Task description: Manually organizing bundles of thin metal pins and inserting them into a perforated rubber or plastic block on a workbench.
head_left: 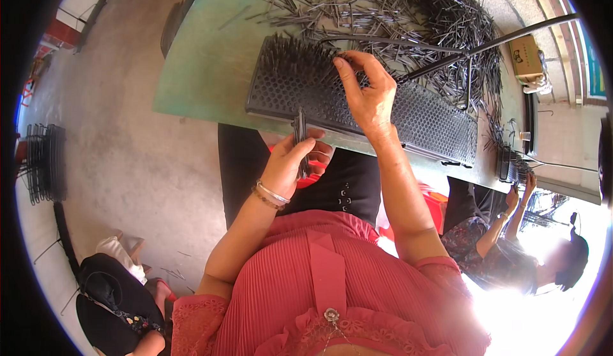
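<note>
While the left hand grips a small bunch of dark metal pins upright, fingers curled tight around them just off the near edge of the table, the right hand reaches over a long black perforated board that lies slantwise on the green tabletop. Its thumb and fingertips are pinched close together at the far rim of the board; whether a pin sits between them cannot be told. At the board's left end a dense patch of pins stands upright in the holes, while the rest of its grid toward the right shows bare holes. Beyond the board a big loose heap of pins spreads across the table, and a black cable crosses above it. Two bangles ring the left wrist. On the right, another person sits at the same table with both hands raised to a second small board. A stack of black wire racks stands on the concrete floor at the left.
</note>
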